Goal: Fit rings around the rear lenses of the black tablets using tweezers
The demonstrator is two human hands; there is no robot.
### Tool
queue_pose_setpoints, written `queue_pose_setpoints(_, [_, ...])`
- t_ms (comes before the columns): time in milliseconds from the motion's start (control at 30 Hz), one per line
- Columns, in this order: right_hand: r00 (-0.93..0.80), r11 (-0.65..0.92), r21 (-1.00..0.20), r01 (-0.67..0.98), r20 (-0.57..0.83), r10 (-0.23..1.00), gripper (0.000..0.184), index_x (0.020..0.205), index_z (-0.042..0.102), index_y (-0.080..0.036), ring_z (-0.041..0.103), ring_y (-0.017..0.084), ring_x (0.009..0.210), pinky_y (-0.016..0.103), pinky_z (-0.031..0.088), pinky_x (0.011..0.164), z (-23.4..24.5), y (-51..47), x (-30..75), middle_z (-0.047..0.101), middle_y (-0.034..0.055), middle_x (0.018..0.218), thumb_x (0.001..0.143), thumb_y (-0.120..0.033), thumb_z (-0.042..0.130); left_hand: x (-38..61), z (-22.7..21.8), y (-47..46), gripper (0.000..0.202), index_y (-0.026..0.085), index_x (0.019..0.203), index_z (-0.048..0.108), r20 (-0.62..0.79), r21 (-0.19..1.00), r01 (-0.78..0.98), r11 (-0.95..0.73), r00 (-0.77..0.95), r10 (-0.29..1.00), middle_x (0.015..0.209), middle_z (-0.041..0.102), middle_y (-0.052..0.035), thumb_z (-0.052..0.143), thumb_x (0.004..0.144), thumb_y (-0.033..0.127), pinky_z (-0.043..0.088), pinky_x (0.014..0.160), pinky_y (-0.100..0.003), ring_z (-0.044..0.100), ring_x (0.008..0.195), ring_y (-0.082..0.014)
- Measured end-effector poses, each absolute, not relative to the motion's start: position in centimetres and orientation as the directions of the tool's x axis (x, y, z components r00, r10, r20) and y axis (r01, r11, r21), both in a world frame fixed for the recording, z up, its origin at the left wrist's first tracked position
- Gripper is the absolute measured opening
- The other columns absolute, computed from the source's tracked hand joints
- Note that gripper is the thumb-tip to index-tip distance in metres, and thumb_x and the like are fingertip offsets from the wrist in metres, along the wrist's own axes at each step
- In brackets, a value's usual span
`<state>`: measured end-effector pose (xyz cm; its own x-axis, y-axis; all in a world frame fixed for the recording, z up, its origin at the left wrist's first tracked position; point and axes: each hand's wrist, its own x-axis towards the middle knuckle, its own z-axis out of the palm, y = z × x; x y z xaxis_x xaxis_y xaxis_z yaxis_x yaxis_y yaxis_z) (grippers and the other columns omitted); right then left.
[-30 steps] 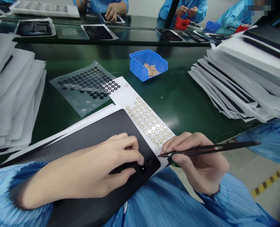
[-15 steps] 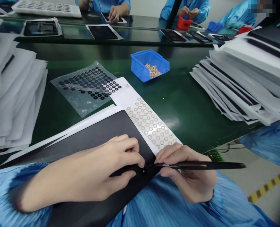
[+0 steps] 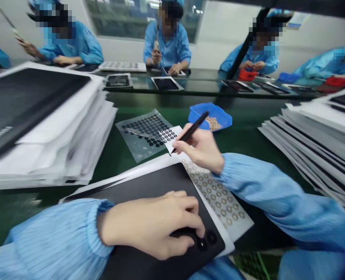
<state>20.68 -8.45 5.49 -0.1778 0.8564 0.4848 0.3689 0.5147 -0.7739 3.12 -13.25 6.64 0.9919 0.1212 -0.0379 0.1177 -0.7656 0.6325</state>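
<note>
My left hand (image 3: 157,225) lies on a black tablet back panel (image 3: 149,182), thumb and forefinger apart beside two round camera rings (image 3: 206,240) at its corner. The fingers press the surface and grip nothing. My right hand (image 3: 203,146) is closed on black tweezers (image 3: 194,126), their tip pointing down at the panel's far corner. Beneath that hand is a white sheet (image 3: 242,229) with rows of pale ring stickers (image 3: 219,196); the hand and sleeve cover part of it. Several black ring stickers (image 3: 168,135) show at its far end, near a clear bag (image 3: 137,151) of black rings.
A blue bin (image 3: 196,111) of small tan rings stands behind my right hand. Stacks of wrapped panels rise at left (image 3: 58,151) and right (image 3: 306,147). Tablets (image 3: 166,83) lie along the raised strip beyond. Several co-workers (image 3: 168,42) sit across the bench.
My right hand has moved with the tweezers from the camera corner up and away to the sheet's far end. The view has tilted up. My left hand stays on the panel.
</note>
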Motion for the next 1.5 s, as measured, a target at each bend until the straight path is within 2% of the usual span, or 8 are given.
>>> queue_pose_setpoints(267, [-0.482,0.504,-0.725,0.469,0.268,0.834,0.010,0.071,0.057,-0.015,0.059,0.013,0.063,0.024,0.047,0.064,1.5,0.0,14.4,0.062,0.0020,0.070,0.078,-0.019,0.063,3.1,5.7,-12.9,0.022,0.015,0.101,0.066,0.094,0.589,0.001,-0.808,0.993,0.070,0.088,0.051,-0.0013,0.063,0.080,0.019,0.043,0.087,-0.020,0.054,0.081,-0.0144])
queue_pose_setpoints(533, [-0.564,0.496,-0.679,0.541,0.145,0.813,0.020,0.075,0.060,-0.014,0.058,0.015,0.067,0.026,0.044,0.066,5.2,-1.3,17.6,0.066,0.0049,0.075,0.085,-0.030,0.054,3.3,5.6,-12.9,0.017,0.019,0.098,0.064,0.104,0.541,0.027,-0.840,0.990,0.099,0.086,0.050,-0.0010,0.059,0.081,0.020,0.044,0.084,-0.021,0.053,0.081,-0.0143])
queue_pose_setpoints(667, [-0.525,0.407,-0.690,0.598,0.046,0.850,0.021,0.074,0.058,-0.014,0.056,0.014,0.061,0.024,0.041,0.061,5.8,-4.4,21.8,0.064,0.0026,0.067,0.087,-0.030,0.050,3.0,5.7,-12.2,0.015,0.020,0.100,0.059,0.110,0.450,0.308,-0.838,0.913,0.394,0.095,0.051,-0.0035,0.052,0.086,0.021,0.043,0.084,-0.030,0.049,0.089,-0.0186])
queue_pose_setpoints(833, [-0.393,0.218,-0.723,0.655,-0.079,0.916,0.027,0.066,0.054,-0.015,0.050,0.011,0.051,0.022,0.035,0.051,4.3,-8.0,24.6,0.059,0.0000,0.057,0.085,-0.034,0.051,2.3,5.3,-9.6,0.022,0.016,0.106,0.051,0.129,0.417,0.629,-0.656,0.673,0.728,0.104,0.049,-0.0082,0.048,0.090,0.031,0.040,0.089,-0.043,0.046,0.098,-0.0235])
queue_pose_setpoints(933, [-0.426,0.078,-0.801,0.593,-0.230,0.875,0.033,0.063,0.054,-0.014,0.050,0.010,0.050,0.021,0.035,0.051,4.1,-8.8,24.4,0.056,-0.0004,0.050,0.086,-0.037,0.050,2.0,5.4,-8.9,0.025,0.016,0.099,0.052,0.055,0.438,0.672,-0.598,0.643,0.763,0.096,0.051,-0.0055,0.046,0.091,0.039,0.042,0.083,-0.039,0.049,0.090,-0.0213])
queue_pose_setpoints(1067, [-0.489,-0.056,-0.890,0.452,-0.300,0.819,0.037,0.061,0.053,-0.013,0.034,0.005,0.039,0.020,0.022,0.041,4.5,-9.0,24.0,0.054,-0.0008,0.047,0.087,-0.039,0.049,2.2,5.9,-9.2,0.023,0.017,0.087,0.053,0.034,0.442,0.669,-0.598,0.654,0.756,0.089,0.053,-0.0039,0.042,0.094,0.036,0.041,0.076,-0.034,0.051,0.084,-0.0188])
queue_pose_setpoints(1400, [-0.537,-0.088,-0.957,0.278,-0.231,0.811,0.041,0.071,0.046,-0.016,0.023,0.002,0.042,0.019,0.013,0.038,5.1,-9.5,24.3,0.034,-0.0091,0.053,0.072,-0.051,0.069,2.5,6.9,-10.2,0.025,0.020,0.079,0.039,0.053,0.531,0.649,-0.545,0.617,0.785,0.074,0.051,0.0010,0.027,0.098,0.031,0.037,0.064,-0.027,0.048,0.066,-0.0136])
queue_pose_setpoints(1500, [-0.582,-0.114,-0.968,0.224,-0.227,0.781,0.040,0.079,0.051,-0.015,0.024,0.003,0.044,0.019,0.014,0.040,6.4,-10.8,23.7,0.036,-0.0078,0.056,0.071,-0.050,0.070,2.3,8.0,-10.7,0.022,0.021,0.084,0.039,0.051,0.562,0.651,-0.510,0.587,0.808,0.068,0.048,0.0039,0.027,0.098,0.033,0.036,0.063,-0.025,0.047,0.063,-0.0128])
